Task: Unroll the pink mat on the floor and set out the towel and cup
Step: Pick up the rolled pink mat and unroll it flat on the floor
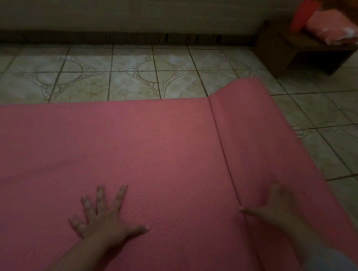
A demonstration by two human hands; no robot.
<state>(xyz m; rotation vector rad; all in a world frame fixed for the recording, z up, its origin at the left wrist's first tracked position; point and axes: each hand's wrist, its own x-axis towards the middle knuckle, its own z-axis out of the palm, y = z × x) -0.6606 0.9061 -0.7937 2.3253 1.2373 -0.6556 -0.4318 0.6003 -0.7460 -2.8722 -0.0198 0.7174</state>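
The pink mat [144,146] lies flat across the tiled floor from the left edge to the right, where its last stretch is still a roll [263,139]. My left hand [105,216] rests palm down with fingers spread on the flat part. My right hand [274,206] lies on the near end of the roll, fingers over it and thumb at the seam. A red cup [302,15] and a folded pink towel [333,27] sit on a low wooden stool at the top right.
The dark wooden stool [302,52] stands against the wall at the far right. Patterned floor tiles [135,77] run between the mat and the pale wall with its dark baseboard. More tiles lie right of the roll.
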